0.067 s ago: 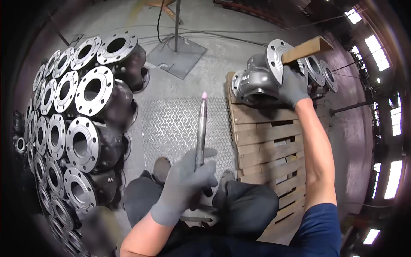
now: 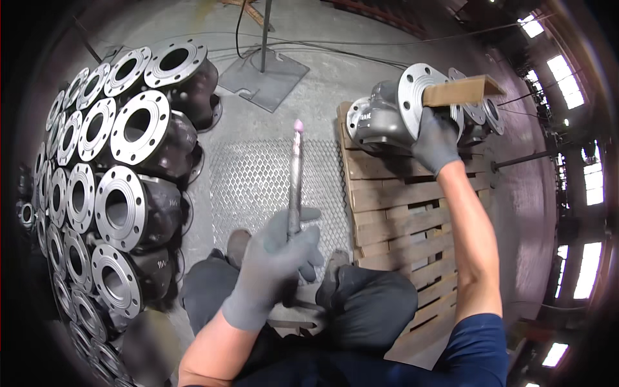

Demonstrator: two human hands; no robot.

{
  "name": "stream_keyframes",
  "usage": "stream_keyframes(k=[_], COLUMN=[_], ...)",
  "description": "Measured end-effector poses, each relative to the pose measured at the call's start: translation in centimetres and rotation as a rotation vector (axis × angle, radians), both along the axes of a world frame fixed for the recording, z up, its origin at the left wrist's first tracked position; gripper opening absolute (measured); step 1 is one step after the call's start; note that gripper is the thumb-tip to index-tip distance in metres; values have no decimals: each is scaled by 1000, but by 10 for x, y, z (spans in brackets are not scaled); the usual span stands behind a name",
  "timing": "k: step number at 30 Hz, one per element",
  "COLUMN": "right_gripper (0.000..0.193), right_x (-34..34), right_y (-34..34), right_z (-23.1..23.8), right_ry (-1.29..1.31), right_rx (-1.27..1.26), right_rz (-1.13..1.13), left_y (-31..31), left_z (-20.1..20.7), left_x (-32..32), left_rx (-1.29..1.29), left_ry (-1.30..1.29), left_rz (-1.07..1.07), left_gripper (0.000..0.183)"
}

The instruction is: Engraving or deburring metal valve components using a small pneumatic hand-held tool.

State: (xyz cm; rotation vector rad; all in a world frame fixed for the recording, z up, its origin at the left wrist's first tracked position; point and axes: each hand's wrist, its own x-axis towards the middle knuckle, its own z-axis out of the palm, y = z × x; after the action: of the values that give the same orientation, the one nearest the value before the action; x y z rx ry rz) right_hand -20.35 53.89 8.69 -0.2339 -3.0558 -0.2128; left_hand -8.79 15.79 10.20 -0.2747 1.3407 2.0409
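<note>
My left hand (image 2: 274, 261), in a grey glove, is closed around a slender metal rod-shaped tool (image 2: 296, 168) with a pink tip. The tool points upward, away from me, over the floor; its lower end is hidden. Far to the right, my gloved right hand (image 2: 438, 143) is at the flange of a dark grey flanged valve body (image 2: 407, 103), its fingers curled and partly hidden. A folded strip of brown cardboard (image 2: 461, 91) lies across the flange face just above those fingers. The valve body rests on a wooden pallet (image 2: 380, 200).
Stacked flanged valve bodies (image 2: 122, 206) form a wall on my left. More flanged castings (image 2: 493, 116) stand behind the held one. An expanded-metal mesh sheet (image 2: 271, 174) covers the floor ahead. Beyond it are a steel base plate (image 2: 271, 84) with a post and trailing cables (image 2: 348, 55).
The cardboard strip's outer end has dropped, so it lies more level. The flange has tilted slightly with my right hand. My left hand and the tool have shifted a little left and upward.
</note>
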Motion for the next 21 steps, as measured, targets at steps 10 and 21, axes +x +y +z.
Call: stream_keyframes(k=[10, 21], right_gripper=[56, 35], right_x=[123, 169], right_y=[-43, -101], right_z=[3, -37], right_ry=[49, 242], right_rx=[42, -352], right_rz=[158, 400], left_y=[33, 89], left_z=[-19, -67], left_x=[2, -57], left_rx=[14, 122], left_ry=[223, 143], left_rz=[125, 339], left_gripper=[36, 24])
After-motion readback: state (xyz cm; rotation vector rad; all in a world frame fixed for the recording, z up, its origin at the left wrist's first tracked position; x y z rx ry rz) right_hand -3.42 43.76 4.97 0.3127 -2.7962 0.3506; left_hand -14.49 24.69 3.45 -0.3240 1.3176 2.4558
